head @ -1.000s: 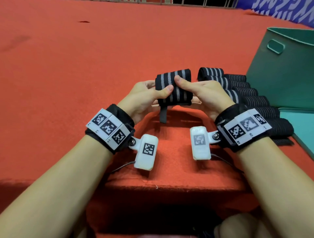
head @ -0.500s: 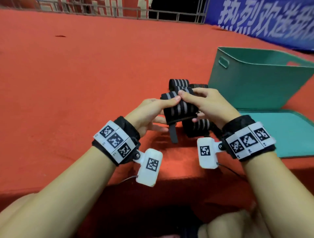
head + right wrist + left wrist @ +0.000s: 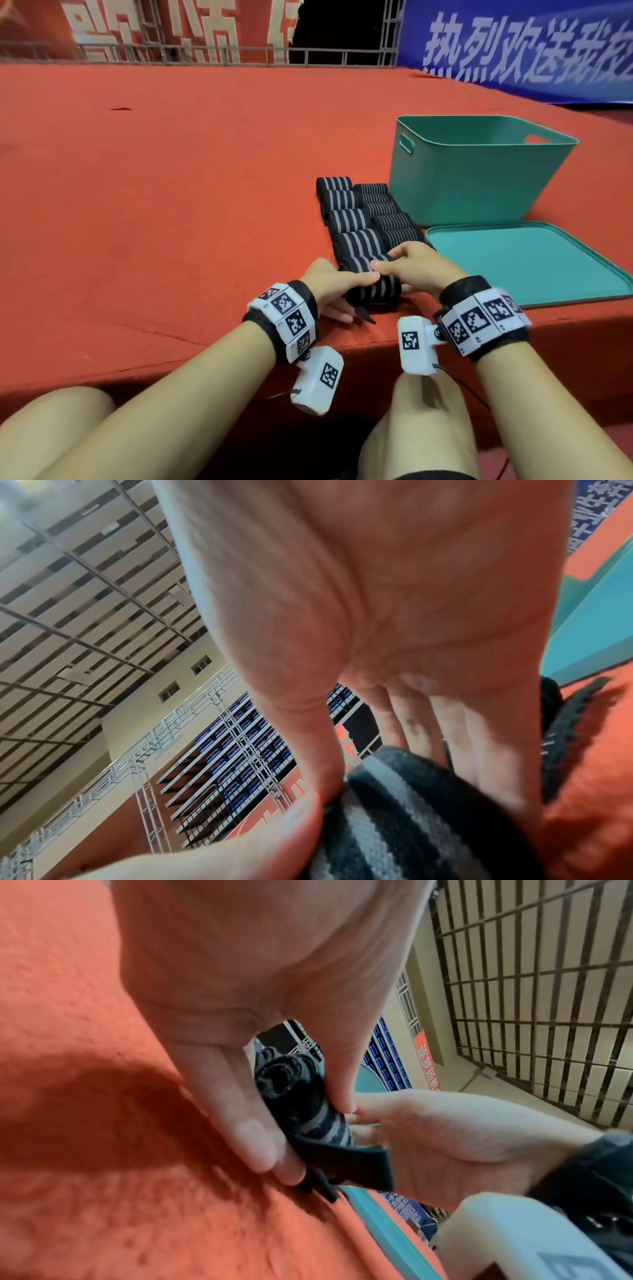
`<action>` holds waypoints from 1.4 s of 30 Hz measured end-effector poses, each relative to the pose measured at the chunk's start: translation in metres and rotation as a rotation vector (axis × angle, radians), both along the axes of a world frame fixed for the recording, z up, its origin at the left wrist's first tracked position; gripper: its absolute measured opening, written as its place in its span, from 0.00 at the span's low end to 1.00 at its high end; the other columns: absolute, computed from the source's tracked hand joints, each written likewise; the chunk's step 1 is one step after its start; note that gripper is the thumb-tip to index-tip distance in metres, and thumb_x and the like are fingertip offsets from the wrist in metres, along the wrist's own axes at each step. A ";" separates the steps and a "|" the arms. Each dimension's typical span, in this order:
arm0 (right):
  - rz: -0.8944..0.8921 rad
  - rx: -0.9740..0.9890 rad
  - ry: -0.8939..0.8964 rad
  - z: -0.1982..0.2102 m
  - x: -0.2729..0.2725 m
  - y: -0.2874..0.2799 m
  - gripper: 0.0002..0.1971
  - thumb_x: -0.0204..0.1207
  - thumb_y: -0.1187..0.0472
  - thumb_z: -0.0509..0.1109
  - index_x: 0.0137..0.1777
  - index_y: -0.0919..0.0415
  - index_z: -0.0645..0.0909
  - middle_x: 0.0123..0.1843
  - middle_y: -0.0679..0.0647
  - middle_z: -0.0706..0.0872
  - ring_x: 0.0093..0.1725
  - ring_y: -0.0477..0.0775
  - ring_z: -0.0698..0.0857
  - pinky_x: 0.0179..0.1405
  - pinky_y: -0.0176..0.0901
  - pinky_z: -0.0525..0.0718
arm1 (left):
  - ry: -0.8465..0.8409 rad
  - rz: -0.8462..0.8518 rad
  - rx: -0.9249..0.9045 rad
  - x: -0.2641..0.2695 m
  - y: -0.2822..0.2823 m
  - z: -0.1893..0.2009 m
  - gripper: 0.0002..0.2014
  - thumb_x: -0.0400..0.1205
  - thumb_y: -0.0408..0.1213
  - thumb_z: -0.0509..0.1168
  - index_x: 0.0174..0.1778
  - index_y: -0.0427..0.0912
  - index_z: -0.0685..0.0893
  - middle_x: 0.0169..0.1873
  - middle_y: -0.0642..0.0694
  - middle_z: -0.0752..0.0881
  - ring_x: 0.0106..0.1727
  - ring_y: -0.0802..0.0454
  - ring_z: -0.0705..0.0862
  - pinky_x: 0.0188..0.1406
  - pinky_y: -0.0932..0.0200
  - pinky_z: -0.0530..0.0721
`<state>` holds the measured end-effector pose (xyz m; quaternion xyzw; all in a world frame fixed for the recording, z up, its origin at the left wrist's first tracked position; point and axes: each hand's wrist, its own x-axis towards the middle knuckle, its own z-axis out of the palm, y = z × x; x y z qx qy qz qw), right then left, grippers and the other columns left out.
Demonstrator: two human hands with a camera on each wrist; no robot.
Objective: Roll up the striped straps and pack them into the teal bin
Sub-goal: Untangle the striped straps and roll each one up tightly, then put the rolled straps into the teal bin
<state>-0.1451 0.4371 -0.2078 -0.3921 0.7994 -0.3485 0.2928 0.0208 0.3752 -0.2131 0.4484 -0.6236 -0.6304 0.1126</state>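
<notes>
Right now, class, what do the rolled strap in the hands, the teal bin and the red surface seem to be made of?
Rolled strap: woven, probably elastic fabric, matte; ribbed black and grey stripes and soft coiled layers at its end in the left wrist view.
Teal bin: likely moulded plastic, smooth, faint sheen; thin rim, cut-out handles.
Red surface: carpet or felt, matte, fuzzy grain.

The rolled fabric strap (image 3: 373,291) at lower centre of the head view is black with pale grey lengthwise stripes; its loose tab is plain black. The row of rolled fabric straps (image 3: 356,216) above it is likewise black: the left column has broad grey stripes, the right column fine thin ones. The open plastic bin (image 3: 476,171) at right is teal, and the flat plastic lid (image 3: 527,263) below it a lighter teal. The carpeted platform (image 3: 171,192) is orange-red. The hanging banner (image 3: 513,48) at upper right is blue with white characters.
</notes>
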 end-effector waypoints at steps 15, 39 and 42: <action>0.063 0.020 0.362 0.076 0.024 -0.012 0.21 0.74 0.45 0.82 0.59 0.58 0.87 0.59 0.56 0.90 0.60 0.58 0.87 0.66 0.50 0.84 | -0.064 0.016 -0.363 0.015 -0.037 0.042 0.23 0.84 0.59 0.68 0.59 0.40 0.83 0.48 0.44 0.87 0.37 0.48 0.86 0.38 0.44 0.91; 0.363 0.329 0.461 0.061 -0.087 -0.276 0.25 0.79 0.48 0.77 0.71 0.60 0.82 0.68 0.58 0.85 0.65 0.60 0.83 0.60 0.45 0.79 | 0.081 0.288 -0.362 -0.133 -0.288 0.005 0.14 0.82 0.34 0.71 0.64 0.42 0.85 0.59 0.50 0.85 0.60 0.58 0.82 0.58 0.67 0.77; 0.358 0.347 0.417 0.061 -0.086 -0.273 0.26 0.79 0.51 0.77 0.74 0.58 0.80 0.73 0.59 0.80 0.72 0.60 0.80 0.69 0.47 0.77 | -0.032 0.222 -0.381 -0.123 -0.290 0.014 0.17 0.81 0.35 0.71 0.66 0.45 0.84 0.67 0.48 0.84 0.71 0.53 0.79 0.74 0.58 0.74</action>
